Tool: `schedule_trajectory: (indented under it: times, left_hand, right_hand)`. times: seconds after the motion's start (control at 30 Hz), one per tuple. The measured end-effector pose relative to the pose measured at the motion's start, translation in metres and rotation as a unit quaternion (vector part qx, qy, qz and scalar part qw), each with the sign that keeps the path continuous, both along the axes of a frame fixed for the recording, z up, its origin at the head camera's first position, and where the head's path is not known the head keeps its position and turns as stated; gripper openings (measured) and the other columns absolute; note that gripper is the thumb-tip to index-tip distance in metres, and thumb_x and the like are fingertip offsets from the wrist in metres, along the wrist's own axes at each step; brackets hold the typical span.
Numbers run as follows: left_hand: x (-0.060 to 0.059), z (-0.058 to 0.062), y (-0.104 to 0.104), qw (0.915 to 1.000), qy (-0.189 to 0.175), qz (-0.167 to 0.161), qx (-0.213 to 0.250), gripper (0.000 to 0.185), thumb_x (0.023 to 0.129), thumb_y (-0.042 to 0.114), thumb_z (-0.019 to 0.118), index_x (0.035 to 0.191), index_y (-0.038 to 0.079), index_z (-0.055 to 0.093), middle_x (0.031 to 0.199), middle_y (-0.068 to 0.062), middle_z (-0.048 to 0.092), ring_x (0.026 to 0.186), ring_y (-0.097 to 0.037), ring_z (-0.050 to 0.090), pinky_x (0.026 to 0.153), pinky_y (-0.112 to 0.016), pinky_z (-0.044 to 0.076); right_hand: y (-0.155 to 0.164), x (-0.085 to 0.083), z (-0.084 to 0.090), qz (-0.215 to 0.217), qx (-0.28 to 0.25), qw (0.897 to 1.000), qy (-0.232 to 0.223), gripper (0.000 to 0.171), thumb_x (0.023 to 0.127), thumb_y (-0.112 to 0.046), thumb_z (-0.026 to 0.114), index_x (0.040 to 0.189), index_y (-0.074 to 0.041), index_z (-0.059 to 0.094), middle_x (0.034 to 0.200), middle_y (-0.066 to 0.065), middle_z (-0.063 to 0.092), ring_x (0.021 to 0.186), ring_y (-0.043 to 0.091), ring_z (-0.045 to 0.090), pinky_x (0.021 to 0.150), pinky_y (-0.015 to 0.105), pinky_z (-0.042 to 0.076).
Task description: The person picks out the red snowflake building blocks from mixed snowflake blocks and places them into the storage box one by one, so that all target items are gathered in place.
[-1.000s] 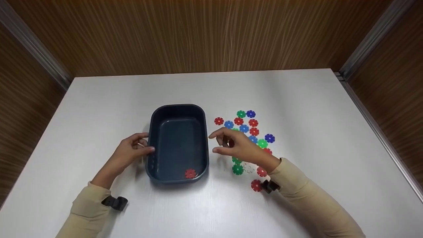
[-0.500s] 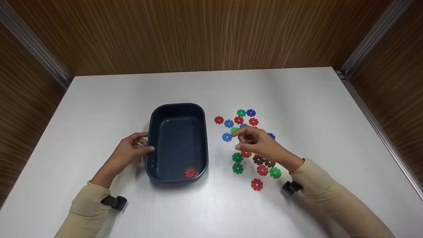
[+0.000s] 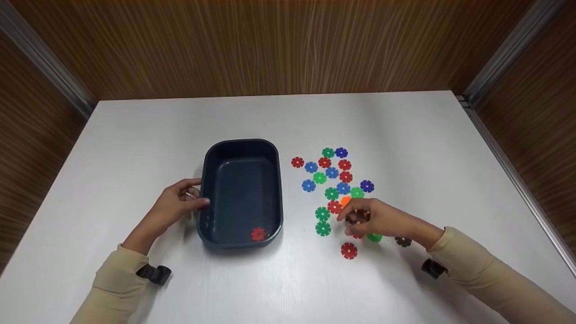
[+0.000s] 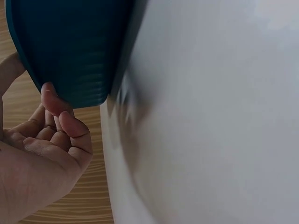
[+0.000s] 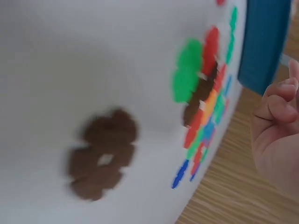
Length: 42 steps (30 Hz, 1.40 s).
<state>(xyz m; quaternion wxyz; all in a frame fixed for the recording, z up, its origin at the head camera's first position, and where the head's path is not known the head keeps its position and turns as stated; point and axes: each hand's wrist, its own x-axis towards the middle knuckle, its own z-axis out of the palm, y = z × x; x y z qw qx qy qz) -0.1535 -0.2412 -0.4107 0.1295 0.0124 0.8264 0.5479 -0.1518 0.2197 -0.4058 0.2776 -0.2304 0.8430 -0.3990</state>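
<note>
Dark blue plastic tub [image 3: 241,193] sits left of centre on the white bench [image 3: 405,135], with one red disc [image 3: 258,234] lying at its near end. Your left hand [image 3: 173,208] steadies the tub's left wall — thumb on the rim, fingers curled against the outside, as the left wrist view confirms. Your right hand [image 3: 382,220] is down in the near part of the loose scatter of notched discs, fingertips curled onto a brown disc [image 3: 353,219] just beside a red one [image 3: 334,206] and an orange one [image 3: 345,200]. Whether that grip has actually closed on the brown disc or only touches it cannot be told; the right wrist view is motion-blurred. Another brown disc [image 3: 403,241] lies apart, near your right wrist, and a lone red disc [image 3: 348,250] sits nearest you. Risks, as judged from this layout: the discs here overlap and their notches could catch, so a lift may drag a neighbour along or flick it across the bench. A flat disc on a smooth surface is also hard to pinch — it could slide away. Your sleeve hangs close to the stray brown disc and might sweep it off.
</note>
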Motion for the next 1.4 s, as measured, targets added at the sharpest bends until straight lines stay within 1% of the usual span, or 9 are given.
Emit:
schedule_trajectory:
  times: [0.2, 0.4, 0.57, 0.73, 0.83, 0.93, 1.2, 1.27, 1.4]
  left_hand:
    - [0.001, 0.001, -0.001, 0.9999, -0.009, -0.007, -0.002, 0.065, 0.087, 0.019, 0.072, 0.141, -0.002, 0.041, 0.095, 0.003, 0.053, 0.074, -0.004, 0.052, 0.065, -0.021, 0.046]
    - [0.001, 0.001, -0.002, 0.9999, -0.012, -0.007, -0.003, 0.066, 0.087, 0.020, 0.072, 0.141, -0.001, 0.041, 0.097, 0.002, 0.052, 0.074, -0.005, 0.050, 0.066, -0.022, 0.045]
    - [0.001, 0.002, -0.001, 0.9999, -0.013, -0.007, -0.002, 0.065, 0.087, 0.020, 0.072, 0.141, -0.001, 0.041, 0.096, 0.002, 0.052, 0.075, -0.004, 0.051, 0.067, -0.022, 0.045]
    - [0.002, 0.003, -0.001, 0.9999, -0.006, -0.008, -0.008, 0.065, 0.087, 0.020, 0.072, 0.140, -0.002, 0.042, 0.095, 0.002, 0.054, 0.074, -0.004, 0.052, 0.067, -0.022, 0.046]
    - [0.002, 0.002, -0.001, 0.9999, -0.007, -0.005, -0.009, 0.064, 0.087, 0.020, 0.072, 0.140, -0.001, 0.043, 0.095, 0.002, 0.054, 0.074, -0.004, 0.052, 0.067, -0.021, 0.046]
    - [0.002, 0.001, -0.001, 0.9999, -0.008, -0.003, -0.008, 0.064, 0.087, 0.019, 0.073, 0.140, 0.000, 0.043, 0.095, 0.003, 0.054, 0.074, -0.004, 0.052, 0.066, -0.021, 0.045]
    - [0.001, 0.000, 0.000, 1.0000, -0.002, -0.005, -0.001, 0.063, 0.086, 0.018, 0.073, 0.139, -0.001, 0.044, 0.093, 0.003, 0.053, 0.072, -0.004, 0.052, 0.065, -0.022, 0.045]
    - [0.000, 0.000, 0.000, 1.0000, 0.000, -0.005, 0.001, 0.063, 0.086, 0.018, 0.073, 0.139, -0.001, 0.044, 0.092, 0.004, 0.053, 0.072, -0.004, 0.052, 0.065, -0.022, 0.045]
    - [0.000, 0.000, 0.000, 1.0000, -0.004, -0.006, 0.004, 0.064, 0.086, 0.017, 0.073, 0.140, -0.002, 0.043, 0.093, 0.003, 0.053, 0.073, -0.004, 0.053, 0.066, -0.021, 0.046]
  right_hand:
    - [0.005, 0.014, -0.007, 0.032, 0.025, 0.999, 0.018, 0.024, 0.082, -0.023, 0.077, 0.105, -0.019, 0.071, 0.093, 0.004, 0.059, 0.085, 0.018, 0.051, 0.067, 0.019, 0.047]
    - [0.007, 0.021, -0.013, 0.048, 0.064, 0.994, 0.070, 0.025, 0.077, -0.020, 0.080, 0.101, -0.023, 0.072, 0.089, -0.001, 0.060, 0.083, 0.015, 0.052, 0.067, 0.019, 0.045]
    - [0.007, 0.026, -0.017, 0.071, 0.114, 0.980, 0.146, 0.028, 0.075, -0.022, 0.081, 0.101, -0.025, 0.073, 0.090, -0.009, 0.061, 0.081, 0.007, 0.051, 0.069, 0.021, 0.045]
    - [0.008, 0.031, -0.019, 0.095, 0.134, 0.966, 0.202, 0.030, 0.075, -0.022, 0.082, 0.103, -0.024, 0.073, 0.096, -0.010, 0.064, 0.083, 0.005, 0.056, 0.074, 0.026, 0.052]
    - [0.008, 0.033, -0.019, 0.113, 0.146, 0.953, 0.242, 0.029, 0.076, -0.022, 0.081, 0.104, -0.023, 0.073, 0.098, -0.008, 0.066, 0.083, 0.007, 0.060, 0.071, 0.027, 0.054]
    - [0.008, 0.033, -0.021, 0.136, 0.155, 0.934, 0.293, 0.028, 0.077, -0.022, 0.080, 0.104, -0.021, 0.074, 0.099, -0.005, 0.066, 0.082, 0.010, 0.063, 0.067, 0.027, 0.055]
    - [0.009, 0.031, -0.025, 0.196, 0.129, 0.866, 0.441, 0.022, 0.076, -0.022, 0.078, 0.097, -0.018, 0.074, 0.091, -0.003, 0.069, 0.078, 0.010, 0.066, 0.059, 0.021, 0.053]
    - [0.008, 0.031, -0.025, 0.201, 0.122, 0.859, 0.454, 0.022, 0.075, -0.022, 0.078, 0.096, -0.017, 0.074, 0.089, -0.004, 0.069, 0.076, 0.009, 0.065, 0.058, 0.019, 0.052]
    - [0.008, 0.030, -0.026, 0.202, 0.119, 0.859, 0.455, 0.022, 0.075, -0.024, 0.079, 0.096, -0.017, 0.073, 0.086, -0.005, 0.068, 0.072, 0.008, 0.062, 0.056, 0.016, 0.049]
